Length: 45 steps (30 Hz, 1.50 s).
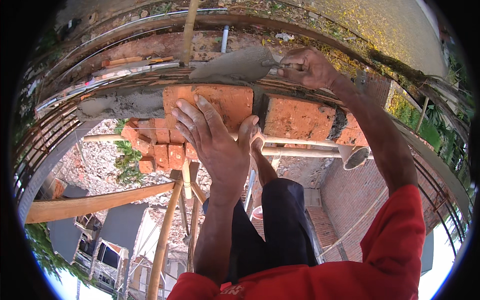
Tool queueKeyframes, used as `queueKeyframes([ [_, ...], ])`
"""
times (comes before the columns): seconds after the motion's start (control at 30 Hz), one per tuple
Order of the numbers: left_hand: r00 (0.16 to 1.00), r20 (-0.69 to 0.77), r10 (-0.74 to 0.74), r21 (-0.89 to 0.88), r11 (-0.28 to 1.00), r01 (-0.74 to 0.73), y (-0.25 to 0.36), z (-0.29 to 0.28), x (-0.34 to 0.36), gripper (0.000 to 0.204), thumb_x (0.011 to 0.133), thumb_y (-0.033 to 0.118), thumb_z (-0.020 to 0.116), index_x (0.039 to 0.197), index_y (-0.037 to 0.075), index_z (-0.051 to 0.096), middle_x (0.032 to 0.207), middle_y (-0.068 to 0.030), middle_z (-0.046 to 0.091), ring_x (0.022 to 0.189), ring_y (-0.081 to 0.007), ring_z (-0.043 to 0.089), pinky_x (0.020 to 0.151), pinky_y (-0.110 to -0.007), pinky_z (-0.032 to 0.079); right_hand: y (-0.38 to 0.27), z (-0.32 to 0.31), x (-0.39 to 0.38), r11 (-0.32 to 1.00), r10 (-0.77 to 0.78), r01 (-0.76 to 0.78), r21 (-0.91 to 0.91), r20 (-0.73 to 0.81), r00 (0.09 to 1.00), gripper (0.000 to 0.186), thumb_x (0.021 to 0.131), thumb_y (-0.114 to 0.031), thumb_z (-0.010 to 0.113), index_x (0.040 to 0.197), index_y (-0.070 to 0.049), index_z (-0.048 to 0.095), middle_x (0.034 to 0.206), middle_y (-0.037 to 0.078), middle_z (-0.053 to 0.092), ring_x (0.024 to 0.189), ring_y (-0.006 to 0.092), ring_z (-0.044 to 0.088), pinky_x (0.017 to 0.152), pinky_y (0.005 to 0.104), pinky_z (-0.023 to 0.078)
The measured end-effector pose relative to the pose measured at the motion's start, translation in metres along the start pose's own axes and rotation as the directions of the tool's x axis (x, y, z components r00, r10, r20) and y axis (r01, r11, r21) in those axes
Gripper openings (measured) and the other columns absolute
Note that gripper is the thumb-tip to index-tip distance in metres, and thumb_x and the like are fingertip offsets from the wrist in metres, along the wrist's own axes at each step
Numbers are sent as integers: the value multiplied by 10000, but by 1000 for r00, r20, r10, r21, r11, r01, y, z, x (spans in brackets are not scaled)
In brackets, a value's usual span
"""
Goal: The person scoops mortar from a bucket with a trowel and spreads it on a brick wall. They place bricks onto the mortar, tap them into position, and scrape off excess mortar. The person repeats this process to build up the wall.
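My left hand (212, 137) lies flat, fingers spread, on the face of the orange brick (220, 102) bedded in wet mortar (120, 105) on the wall's top course; my right hand (307, 67) grips the trowel (240, 65) just above it

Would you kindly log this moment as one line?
left hand: flat on brick | right hand: holds trowel | mortar bed beside

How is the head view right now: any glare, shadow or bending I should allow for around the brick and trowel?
Head view: sharp on the left hand pressing the brick; sun lights the right hand and trowel evenly, no glare; the fisheye bows the wall top into an arc; corners black, sky at the lower rim washed out.
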<state>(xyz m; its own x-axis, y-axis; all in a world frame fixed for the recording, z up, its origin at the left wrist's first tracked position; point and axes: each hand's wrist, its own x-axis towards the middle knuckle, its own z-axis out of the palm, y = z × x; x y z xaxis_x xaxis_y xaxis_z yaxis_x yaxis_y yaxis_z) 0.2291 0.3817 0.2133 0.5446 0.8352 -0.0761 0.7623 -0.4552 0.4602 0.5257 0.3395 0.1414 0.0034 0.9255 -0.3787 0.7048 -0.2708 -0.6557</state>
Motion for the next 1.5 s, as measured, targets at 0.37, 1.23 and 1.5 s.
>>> queueKeyframes([
  [0.37, 998, 40, -37, 29, 999, 36, -1, -1, 0, 1076, 885, 571, 732, 1570, -110, 259, 1602, -448, 124, 1505, -617, 105, 1207, -693, 127, 21, -22, -37, 992, 110, -115, 61, 80, 991, 300, 962, -357, 730, 959, -64, 790, 789, 75, 704, 715, 171, 644, 672, 374, 520],
  [1.23, 981, -66, -185, -440, 887, 138, -2, -23, -19, 634, 1104, 337, 487, 1564, -76, 344, 1625, -297, 334, 1529, -386, 312, 1228, -461, 260, -238, 92, -204, 528, 818, -631, 569, -140, 558, 311, 1022, -269, 653, 1070, 37, 686, 758, 128, 649, 631, 207, 598, 586, 369, 474],
  [1.5, 840, 205, -502, -951, 101, 292, 24, -18, -57, 457, 1075, 190, 543, 1471, -13, 435, 1437, -159, 530, 1310, -248, 543, 1112, -407, 432, -276, 116, -186, 722, 684, -484, 494, -407, 605, 307, 976, -190, 678, 1095, 88, 627, 843, 240, 641, 744, 429, 646, 687, 503, 515],
])
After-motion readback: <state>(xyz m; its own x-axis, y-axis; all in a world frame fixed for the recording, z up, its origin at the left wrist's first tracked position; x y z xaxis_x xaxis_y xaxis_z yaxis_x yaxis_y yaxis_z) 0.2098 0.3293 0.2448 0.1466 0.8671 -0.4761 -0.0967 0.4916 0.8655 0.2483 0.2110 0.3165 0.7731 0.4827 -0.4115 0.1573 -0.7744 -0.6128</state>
